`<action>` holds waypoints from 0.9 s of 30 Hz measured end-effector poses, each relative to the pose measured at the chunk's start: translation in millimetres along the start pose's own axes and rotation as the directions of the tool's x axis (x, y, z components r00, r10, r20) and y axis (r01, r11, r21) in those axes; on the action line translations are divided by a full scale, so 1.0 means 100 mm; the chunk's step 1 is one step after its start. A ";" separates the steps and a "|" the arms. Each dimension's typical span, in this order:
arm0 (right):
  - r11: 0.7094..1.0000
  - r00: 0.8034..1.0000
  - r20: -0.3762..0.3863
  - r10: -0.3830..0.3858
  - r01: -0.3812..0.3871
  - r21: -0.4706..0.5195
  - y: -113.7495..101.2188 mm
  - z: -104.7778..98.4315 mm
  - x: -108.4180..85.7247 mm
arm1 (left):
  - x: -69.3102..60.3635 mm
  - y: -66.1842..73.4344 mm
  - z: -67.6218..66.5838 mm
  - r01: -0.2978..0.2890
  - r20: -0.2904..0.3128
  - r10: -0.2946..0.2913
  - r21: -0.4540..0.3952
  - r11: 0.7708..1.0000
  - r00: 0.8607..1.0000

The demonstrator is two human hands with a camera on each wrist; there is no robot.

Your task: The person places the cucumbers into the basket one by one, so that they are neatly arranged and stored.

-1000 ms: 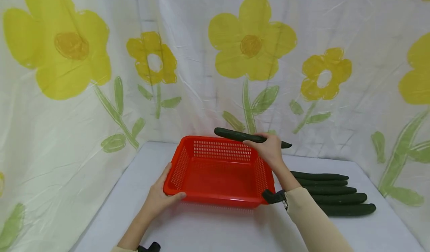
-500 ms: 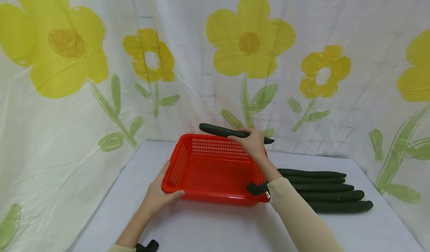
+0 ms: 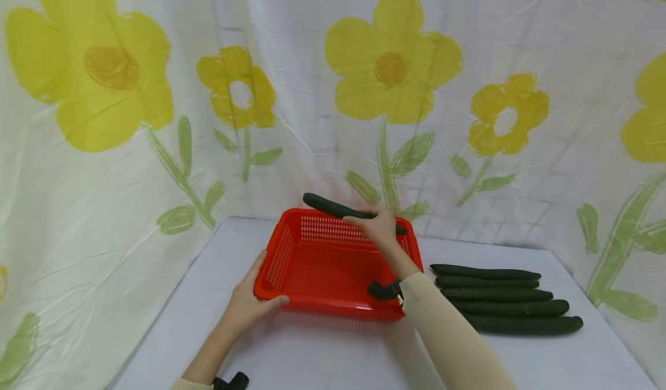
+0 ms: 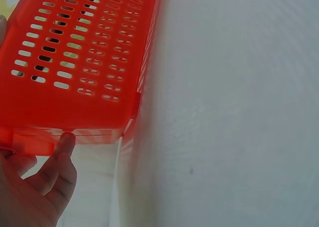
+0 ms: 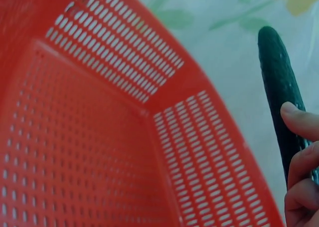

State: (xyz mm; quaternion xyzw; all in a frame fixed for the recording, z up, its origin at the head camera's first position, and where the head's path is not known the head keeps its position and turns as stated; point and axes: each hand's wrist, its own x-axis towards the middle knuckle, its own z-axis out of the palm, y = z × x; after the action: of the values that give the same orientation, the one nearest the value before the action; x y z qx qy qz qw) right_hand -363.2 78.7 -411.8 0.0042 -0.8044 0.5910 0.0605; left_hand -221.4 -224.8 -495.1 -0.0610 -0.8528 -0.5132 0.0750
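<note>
A red plastic basket with slotted walls stands tilted on the white table, its inside bare. My left hand grips its left side, thumb over the near rim; in the left wrist view the fingers lie against the basket's outer wall. Above the basket's far rim, my right hand holds a dark green cucumber that slants down to the right. The right wrist view shows this cucumber pinched by thumb and curled fingers, beside the basket's rim.
Several cucumbers lie side by side on the white tabletop, right of the basket. Behind the table hangs a pale curtain with painted yellow flowers.
My right hand has carried the cucumber leftward, from the basket's far right corner to over its far rim. The left hand keeps its grip on the basket.
</note>
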 end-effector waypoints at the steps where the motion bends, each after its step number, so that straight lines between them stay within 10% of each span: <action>1: 1.000 1.000 0.001 -0.002 0.002 -0.012 0.03 0.01 0.02 | 0.00 0.00 0.00 0.002 -0.001 -0.002 -0.005 1.000 1.000; 27: 0.989 0.989 0.030 0.143 -0.144 0.017 0.39 0.24 0.10 | -0.01 -0.02 0.02 -0.009 -0.018 0.009 -0.001 1.000 1.000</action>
State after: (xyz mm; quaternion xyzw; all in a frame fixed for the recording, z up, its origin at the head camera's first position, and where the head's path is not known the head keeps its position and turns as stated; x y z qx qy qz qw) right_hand -378.8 68.2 -455.2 -0.0445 -0.7977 0.6014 0.0062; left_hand -221.1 -224.4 -497.7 -0.0602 -0.8515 -0.5139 0.0847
